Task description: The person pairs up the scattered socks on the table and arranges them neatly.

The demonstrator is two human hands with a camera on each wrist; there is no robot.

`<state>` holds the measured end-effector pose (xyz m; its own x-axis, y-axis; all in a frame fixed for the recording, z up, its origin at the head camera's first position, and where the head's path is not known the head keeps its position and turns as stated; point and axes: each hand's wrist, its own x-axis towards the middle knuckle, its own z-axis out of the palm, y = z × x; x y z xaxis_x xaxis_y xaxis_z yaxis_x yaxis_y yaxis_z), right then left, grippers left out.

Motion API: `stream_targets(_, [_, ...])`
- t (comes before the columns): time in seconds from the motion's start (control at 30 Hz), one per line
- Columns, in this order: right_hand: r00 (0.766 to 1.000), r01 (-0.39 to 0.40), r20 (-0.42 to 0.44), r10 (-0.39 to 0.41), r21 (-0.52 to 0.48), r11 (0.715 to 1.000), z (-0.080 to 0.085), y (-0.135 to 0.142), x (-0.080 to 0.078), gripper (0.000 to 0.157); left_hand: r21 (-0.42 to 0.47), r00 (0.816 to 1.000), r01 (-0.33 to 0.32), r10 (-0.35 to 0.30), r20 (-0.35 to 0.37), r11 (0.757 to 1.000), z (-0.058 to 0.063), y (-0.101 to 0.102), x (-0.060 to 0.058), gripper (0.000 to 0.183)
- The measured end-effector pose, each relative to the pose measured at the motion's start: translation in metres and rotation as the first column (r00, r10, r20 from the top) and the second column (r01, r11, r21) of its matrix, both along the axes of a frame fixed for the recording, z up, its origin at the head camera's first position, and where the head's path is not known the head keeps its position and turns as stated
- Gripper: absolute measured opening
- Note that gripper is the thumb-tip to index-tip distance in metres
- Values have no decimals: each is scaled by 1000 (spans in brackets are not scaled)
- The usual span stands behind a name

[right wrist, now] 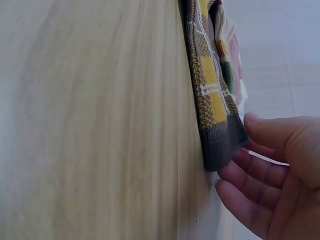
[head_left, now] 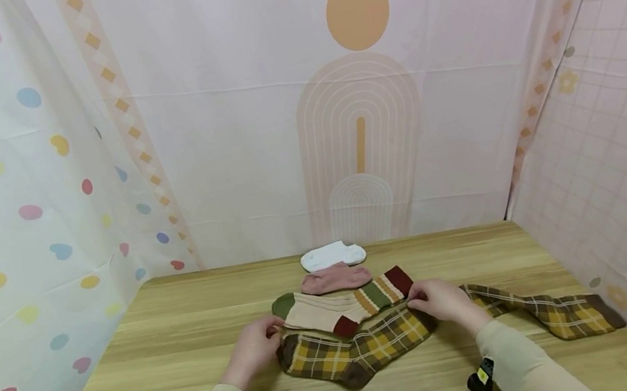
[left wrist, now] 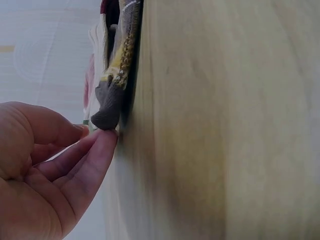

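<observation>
A yellow-and-brown plaid sock (head_left: 328, 355) lies bent at its brown heel on the wooden table. My left hand (head_left: 254, 348) is at its brown toe (left wrist: 110, 102), thumb and fingertips bent around the tip. At the other end, my right hand (head_left: 443, 300) pinches the upper corner of the dark cuff (right wrist: 222, 147) between thumb and fingers. Just behind lies a cream sock (head_left: 317, 314) with green toe, dark red heel and striped cuff, close to both hands' fingertips. A second plaid sock (head_left: 573, 313) stretches out to the right, partly hidden by the right hand.
Behind the cream sock lie a pink ankle sock (head_left: 335, 278) and a white ankle sock (head_left: 330, 256), near the table's back edge. Patterned curtains (head_left: 238, 166) hang along the back and both sides of the wooden table (head_left: 151, 362).
</observation>
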<state>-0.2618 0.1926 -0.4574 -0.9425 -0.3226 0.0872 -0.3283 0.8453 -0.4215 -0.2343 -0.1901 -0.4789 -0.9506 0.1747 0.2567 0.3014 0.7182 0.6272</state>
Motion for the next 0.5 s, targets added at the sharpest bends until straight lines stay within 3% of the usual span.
stream_targets(0.5, [999, -5, -38, 2, -72, 997, 13, 12, 13, 7, 29, 1000, -11, 10, 21, 1000, 13, -3, 8, 17])
